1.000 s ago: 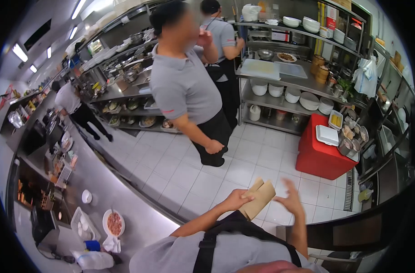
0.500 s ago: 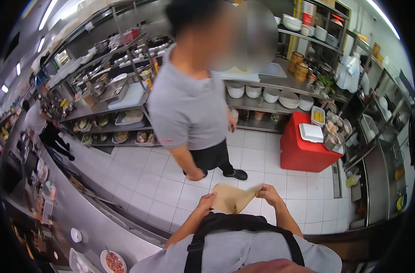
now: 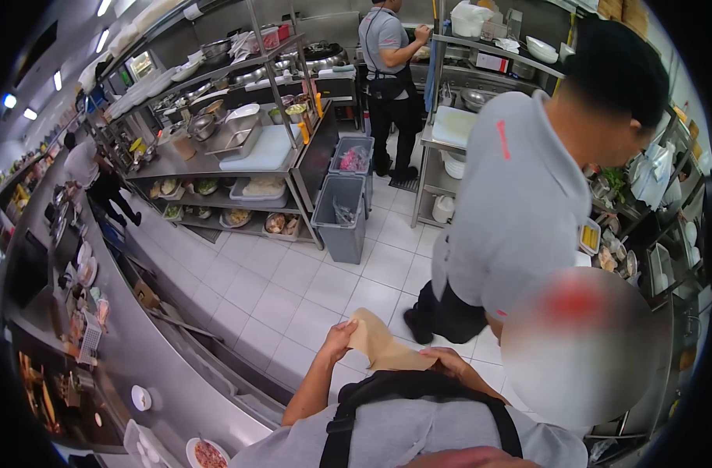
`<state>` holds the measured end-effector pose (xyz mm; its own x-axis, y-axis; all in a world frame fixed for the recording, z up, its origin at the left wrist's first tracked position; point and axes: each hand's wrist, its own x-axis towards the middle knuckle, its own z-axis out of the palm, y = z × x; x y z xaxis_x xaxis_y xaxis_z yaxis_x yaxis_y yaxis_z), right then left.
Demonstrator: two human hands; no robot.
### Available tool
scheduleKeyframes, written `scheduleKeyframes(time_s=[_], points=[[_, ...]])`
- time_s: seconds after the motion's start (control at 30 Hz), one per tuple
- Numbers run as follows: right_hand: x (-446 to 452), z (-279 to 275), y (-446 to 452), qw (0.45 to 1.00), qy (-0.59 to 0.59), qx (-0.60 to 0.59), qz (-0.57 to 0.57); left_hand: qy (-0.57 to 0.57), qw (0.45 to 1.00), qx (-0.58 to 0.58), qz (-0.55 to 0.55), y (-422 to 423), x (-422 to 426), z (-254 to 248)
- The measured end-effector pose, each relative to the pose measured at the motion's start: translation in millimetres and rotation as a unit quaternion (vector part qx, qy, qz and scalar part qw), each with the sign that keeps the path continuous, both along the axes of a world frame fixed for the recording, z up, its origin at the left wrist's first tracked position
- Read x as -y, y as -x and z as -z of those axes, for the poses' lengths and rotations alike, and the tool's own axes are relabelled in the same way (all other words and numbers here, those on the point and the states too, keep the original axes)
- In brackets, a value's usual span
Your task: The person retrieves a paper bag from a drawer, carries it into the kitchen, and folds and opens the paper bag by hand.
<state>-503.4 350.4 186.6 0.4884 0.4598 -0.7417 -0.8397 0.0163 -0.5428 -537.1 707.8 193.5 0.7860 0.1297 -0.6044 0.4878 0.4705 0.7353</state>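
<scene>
Fingers of the left hand [image 3: 338, 341] are clamped on the left edge of a brown paper [image 3: 383, 349], while those of the right hand [image 3: 452, 364] close on its lower right end; their undersides are hidden. One second ago the left hand alone held it folded over, with the right hand apart from it; now both hold it spread slantwise just in front of the black apron [image 3: 406, 384], which should make it steadier to handle. A co-worker [image 3: 508, 210], who stood ahead half a second ago, is now close on the right, near the right hand, so room on that side looks tight. Ahead and to the left, bare white floor tiles [image 3: 324, 285] run toward two grey bins [image 3: 340, 218] and a steel shelf unit [image 3: 192, 165]. Beside the left forearm lies the curved edge of the steel worktop [image 3: 180, 382], with a small white cup [image 3: 140, 398] well in from it. A blurred patch hides the lower right.
</scene>
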Motion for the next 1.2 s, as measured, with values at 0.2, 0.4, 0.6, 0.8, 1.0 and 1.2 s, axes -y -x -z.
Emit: scheduleKeyframes(time_s=[0.2, 0.4, 0.6, 0.8, 1.0, 1.2], points=[[-26, 77, -85, 0.963, 0.065, 0.261, 0.024, -0.287, 0.955, 0.040, 0.067, -96, -68, -10], [-82, -50, -216, 0.930, -0.009, 0.356, 0.091, -0.198, 0.969, 0.144, -0.022, -193, -112, -103], [-139, -86, -314, 0.908, 0.018, 0.394, 0.143, 0.033, 0.948, 0.314, -0.046, -262, -121, -129], [-194, -60, -398, 0.904, 0.083, 0.401, 0.121, 0.045, 0.972, 0.227, -0.035, -357, -142, -32], [-187, -67, -484, 0.896, 0.110, 0.357, 0.240, 0.107, 0.954, 0.274, -0.052, -456, -212, -46], [-219, -31, -576, 0.836, 0.237, 0.451, 0.202, -0.221, 0.876, 0.340, 0.262, -520, -141, -60]])
